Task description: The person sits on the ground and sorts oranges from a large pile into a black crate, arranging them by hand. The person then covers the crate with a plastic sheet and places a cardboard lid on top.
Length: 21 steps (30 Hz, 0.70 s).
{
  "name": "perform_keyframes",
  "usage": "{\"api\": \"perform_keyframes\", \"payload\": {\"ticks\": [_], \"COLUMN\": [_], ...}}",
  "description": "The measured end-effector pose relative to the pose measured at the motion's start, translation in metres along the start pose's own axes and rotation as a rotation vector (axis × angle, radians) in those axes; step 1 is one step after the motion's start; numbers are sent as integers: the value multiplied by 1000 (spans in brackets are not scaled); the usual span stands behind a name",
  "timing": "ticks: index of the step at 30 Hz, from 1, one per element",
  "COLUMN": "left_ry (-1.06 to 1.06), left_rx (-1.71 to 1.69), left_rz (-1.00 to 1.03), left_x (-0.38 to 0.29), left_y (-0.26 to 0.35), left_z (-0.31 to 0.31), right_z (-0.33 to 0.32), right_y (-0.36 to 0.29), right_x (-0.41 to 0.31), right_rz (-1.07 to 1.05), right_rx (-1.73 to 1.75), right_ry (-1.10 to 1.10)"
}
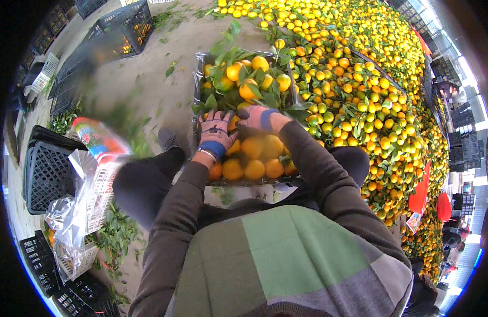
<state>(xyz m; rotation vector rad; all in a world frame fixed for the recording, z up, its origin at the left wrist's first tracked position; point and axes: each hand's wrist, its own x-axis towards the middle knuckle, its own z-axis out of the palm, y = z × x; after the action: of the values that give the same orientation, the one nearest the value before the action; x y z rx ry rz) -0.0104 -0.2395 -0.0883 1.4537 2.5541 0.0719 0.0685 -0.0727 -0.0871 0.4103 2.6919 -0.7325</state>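
In front of me stands a crate lined with clear plastic [195, 79], holding orange citrus fruit. Neat rows of bare fruit [253, 169] fill its near part; looser fruit with green leaves [248, 89] lies heaped at its far end. My left hand [215, 132], in a pink knit glove with a blue cuff, lies palm down on the fruit, fingers apart. Close beside it, my right hand [256, 117], gloved alike, reaches in among the fruit from the right. Its fingertips are partly hidden, so whether it grips a fruit is unclear. An orange fruit [232, 123] shows between both hands.
A large heap of leafy citrus [354, 103] spreads along the right. At left are a dark plastic crate [50, 176], a white crate [99, 198] with clear plastic film [67, 222], and a colourful printed bag [97, 136]. Another dark crate [127, 29] stands farther off. Leaves litter the concrete floor [164, 95].
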Motion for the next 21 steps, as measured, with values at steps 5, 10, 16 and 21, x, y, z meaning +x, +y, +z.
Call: {"api": "perform_keyframes", "payload": {"ticks": [5, 10, 16, 21], "left_ry": [-27, -32, -74, 27], "left_rx": [88, 99, 132, 107], "left_rz": [-27, -68, -70, -49], "left_x": [3, 4, 7, 5], "left_y": [11, 14, 19, 18], "left_z": [1, 4, 6, 7], "right_z": [-36, -34, -13, -33], "right_y": [3, 9, -9, -22], "right_x": [23, 46, 65, 52], "right_rz": [29, 5, 37, 67], "right_rx": [-610, -517, -652, -598], "right_ry": [302, 214, 289, 320]}}
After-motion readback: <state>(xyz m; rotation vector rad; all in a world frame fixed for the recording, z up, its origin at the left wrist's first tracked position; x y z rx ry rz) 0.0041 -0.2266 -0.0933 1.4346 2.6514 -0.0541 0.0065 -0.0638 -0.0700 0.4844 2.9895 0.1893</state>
